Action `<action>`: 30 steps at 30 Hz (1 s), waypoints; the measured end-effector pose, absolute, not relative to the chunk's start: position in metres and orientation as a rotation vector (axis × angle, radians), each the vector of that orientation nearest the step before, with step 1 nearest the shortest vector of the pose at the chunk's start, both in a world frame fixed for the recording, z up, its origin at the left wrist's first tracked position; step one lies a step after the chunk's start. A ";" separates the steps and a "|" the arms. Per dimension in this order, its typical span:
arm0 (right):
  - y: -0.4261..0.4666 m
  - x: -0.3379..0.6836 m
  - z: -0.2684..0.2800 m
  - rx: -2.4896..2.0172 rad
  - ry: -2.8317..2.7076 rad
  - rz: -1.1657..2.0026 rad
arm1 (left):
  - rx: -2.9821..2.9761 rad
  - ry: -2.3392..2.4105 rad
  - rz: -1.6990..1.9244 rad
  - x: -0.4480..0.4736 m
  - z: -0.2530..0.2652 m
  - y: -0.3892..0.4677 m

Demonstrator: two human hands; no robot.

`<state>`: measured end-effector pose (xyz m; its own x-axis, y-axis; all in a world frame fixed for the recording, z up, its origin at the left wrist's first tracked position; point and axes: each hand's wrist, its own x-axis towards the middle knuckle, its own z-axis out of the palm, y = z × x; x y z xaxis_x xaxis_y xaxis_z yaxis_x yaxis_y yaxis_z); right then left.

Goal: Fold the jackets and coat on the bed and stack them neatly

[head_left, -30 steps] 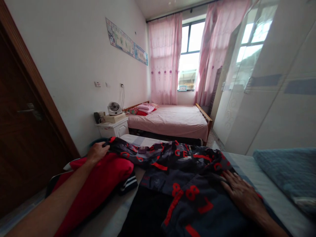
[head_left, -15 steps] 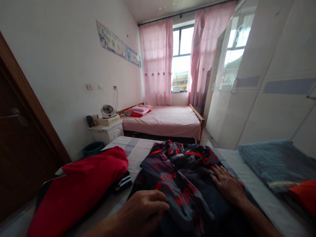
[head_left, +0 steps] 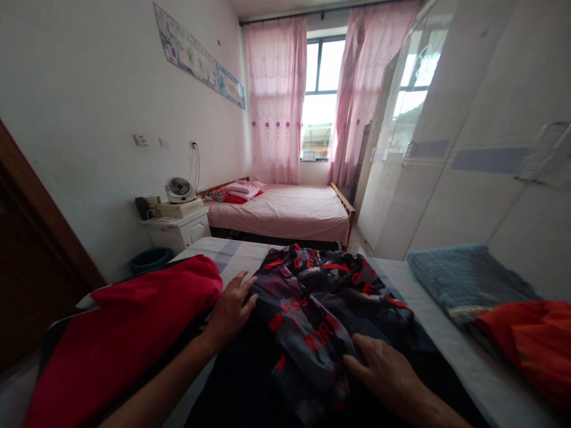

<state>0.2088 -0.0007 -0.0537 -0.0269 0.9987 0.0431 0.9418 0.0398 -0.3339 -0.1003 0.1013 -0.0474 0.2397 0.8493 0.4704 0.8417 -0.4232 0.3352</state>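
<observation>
A dark jacket [head_left: 307, 309] with red lettering and red patches lies spread on the bed in front of me. One patterned sleeve is folded over its front. My left hand [head_left: 234, 306] is at the jacket's left edge, fingers spread, between it and a red garment [head_left: 134, 333]. On the right, my right hand [head_left: 386, 368] rests low on the jacket beside the folded sleeve. Its thumb stands apart from the fingers, and nothing shows in its grasp. The jacket's lower part is very dark and runs out of view at the bottom.
A folded blue-grey blanket [head_left: 468, 276] and an orange cloth [head_left: 530, 339] lie at the right. Beyond stand a second bed [head_left: 285, 208] with a pink sheet, a white nightstand [head_left: 182, 232] bearing a fan [head_left: 179, 187], and a tall white wardrobe [head_left: 482, 202].
My left hand has moved up and left from the lower front to the jacket's left edge. My right hand has come down and inward from the upper right side. The view has turned slightly right.
</observation>
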 end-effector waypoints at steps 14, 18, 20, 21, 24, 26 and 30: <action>0.022 0.263 -0.040 -1.849 -1.632 0.691 | 2.485 1.750 0.466 -0.091 -0.073 0.111; 0.016 0.267 -0.048 -1.938 -1.757 0.472 | 2.539 1.735 0.484 -0.072 -0.045 0.113; 0.011 0.265 -0.039 -1.997 -1.819 0.319 | 2.597 1.626 0.521 -0.052 -0.028 0.111; 0.010 0.265 -0.035 -2.040 -1.858 0.275 | 2.624 1.540 0.536 -0.040 -0.021 0.108; 0.014 0.277 -0.029 -2.110 -1.925 0.238 | 2.660 1.232 0.521 -0.001 -0.012 0.097; 0.030 0.291 -0.025 -2.054 -1.894 0.177 | 2.666 1.076 0.496 0.022 -0.018 0.088; 0.092 0.315 -0.012 -2.055 -1.830 0.154 | 2.671 0.947 0.479 0.049 -0.050 0.078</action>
<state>0.3153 0.0919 -0.0115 0.1444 0.9750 0.1690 0.9329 -0.0772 -0.3519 0.0486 0.0782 -0.0500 0.7321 0.6457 0.2171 0.5577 -0.7511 0.3532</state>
